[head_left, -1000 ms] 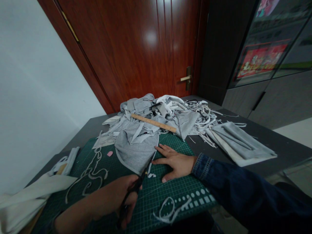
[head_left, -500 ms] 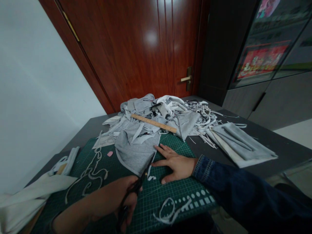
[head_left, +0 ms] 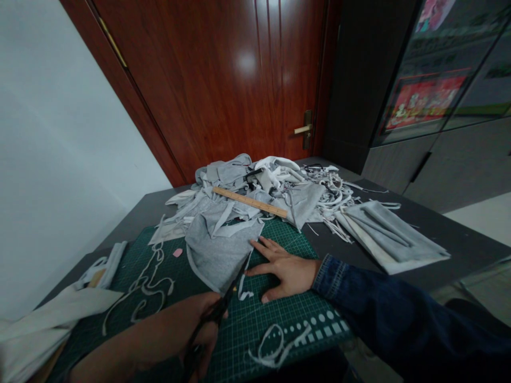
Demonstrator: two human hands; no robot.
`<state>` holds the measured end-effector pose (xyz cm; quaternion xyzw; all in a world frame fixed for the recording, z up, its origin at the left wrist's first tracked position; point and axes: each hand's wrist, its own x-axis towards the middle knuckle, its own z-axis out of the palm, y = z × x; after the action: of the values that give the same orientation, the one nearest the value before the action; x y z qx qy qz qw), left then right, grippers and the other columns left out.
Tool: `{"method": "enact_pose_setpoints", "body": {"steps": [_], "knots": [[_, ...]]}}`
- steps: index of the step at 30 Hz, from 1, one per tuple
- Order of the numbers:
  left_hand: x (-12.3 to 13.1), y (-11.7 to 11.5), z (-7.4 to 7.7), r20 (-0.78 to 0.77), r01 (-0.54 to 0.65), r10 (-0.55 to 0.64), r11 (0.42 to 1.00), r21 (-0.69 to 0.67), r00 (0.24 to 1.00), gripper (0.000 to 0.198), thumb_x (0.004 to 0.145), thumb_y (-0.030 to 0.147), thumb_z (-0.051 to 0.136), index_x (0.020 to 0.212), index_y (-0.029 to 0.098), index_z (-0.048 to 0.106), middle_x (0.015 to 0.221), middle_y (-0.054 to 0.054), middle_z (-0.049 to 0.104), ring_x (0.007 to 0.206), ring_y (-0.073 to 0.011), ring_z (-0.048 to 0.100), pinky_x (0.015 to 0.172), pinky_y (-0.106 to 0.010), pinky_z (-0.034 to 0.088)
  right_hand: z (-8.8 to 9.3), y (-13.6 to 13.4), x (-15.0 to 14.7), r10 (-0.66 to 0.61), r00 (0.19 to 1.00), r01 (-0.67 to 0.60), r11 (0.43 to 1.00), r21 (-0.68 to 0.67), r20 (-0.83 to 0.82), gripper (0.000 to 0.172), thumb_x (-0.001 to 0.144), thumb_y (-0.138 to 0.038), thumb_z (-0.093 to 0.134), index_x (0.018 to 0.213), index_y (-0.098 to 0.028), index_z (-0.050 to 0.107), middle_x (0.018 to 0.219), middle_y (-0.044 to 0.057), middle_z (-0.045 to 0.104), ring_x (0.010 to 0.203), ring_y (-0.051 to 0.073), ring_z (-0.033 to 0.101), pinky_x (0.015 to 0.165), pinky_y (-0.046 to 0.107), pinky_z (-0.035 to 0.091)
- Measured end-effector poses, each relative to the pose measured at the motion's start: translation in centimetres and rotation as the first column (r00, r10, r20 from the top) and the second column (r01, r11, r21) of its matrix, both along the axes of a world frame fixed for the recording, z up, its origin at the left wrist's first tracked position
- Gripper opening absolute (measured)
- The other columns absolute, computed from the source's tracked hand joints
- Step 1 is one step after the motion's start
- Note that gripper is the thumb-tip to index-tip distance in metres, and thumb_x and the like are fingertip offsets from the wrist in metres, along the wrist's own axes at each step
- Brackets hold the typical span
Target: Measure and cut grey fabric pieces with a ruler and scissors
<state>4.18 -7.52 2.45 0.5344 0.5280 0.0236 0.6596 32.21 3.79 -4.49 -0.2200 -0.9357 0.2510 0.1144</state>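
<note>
My left hand [head_left: 203,324] is closed round the handles of black scissors [head_left: 213,314], partly hidden in shadow. The scissors' dark blades point up and right along the right edge of a grey fabric piece [head_left: 217,250] lying on the green cutting mat [head_left: 243,332]. A narrow white strip [head_left: 244,294] curls beside the blades. My right hand [head_left: 285,272], in a denim sleeve, lies flat with fingers spread, mostly on the mat. Its fingertips are at the fabric's edge and the strip.
A wooden ruler [head_left: 249,202] rests on a heap of grey and white fabric scraps [head_left: 227,173]. Folded cloth [head_left: 393,236] lies at right, white cloth [head_left: 59,314] at left. Loose strips [head_left: 279,348] and a pink chip [head_left: 178,252] are on the mat. A wooden door [head_left: 223,85] stands behind.
The view has shifted slightly. My left hand and the scissors have drawn back a little toward the lower left. My right hand stays spread in place beside the fabric.
</note>
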Motion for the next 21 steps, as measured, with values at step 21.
{"method": "enact_pose_setpoints", "body": {"steps": [21], "knots": [[1.6,0.7,-0.6,0.051,-0.073,0.071,0.997,0.038,0.996,0.037,0.082,0.052,0.062,0.100,0.022,0.050,0.064,0.001,0.067,0.051,-0.0176,0.063,0.049,-0.028,0.051,0.0,-0.3,-0.1,-0.017,1.000,0.017,1.000,-0.004,-0.002,0.080,0.078,-0.058,0.086,0.149,-0.037,0.058,0.176,0.005,-0.015,0.157,0.050,-0.012,0.125,0.067,0.006]]}}
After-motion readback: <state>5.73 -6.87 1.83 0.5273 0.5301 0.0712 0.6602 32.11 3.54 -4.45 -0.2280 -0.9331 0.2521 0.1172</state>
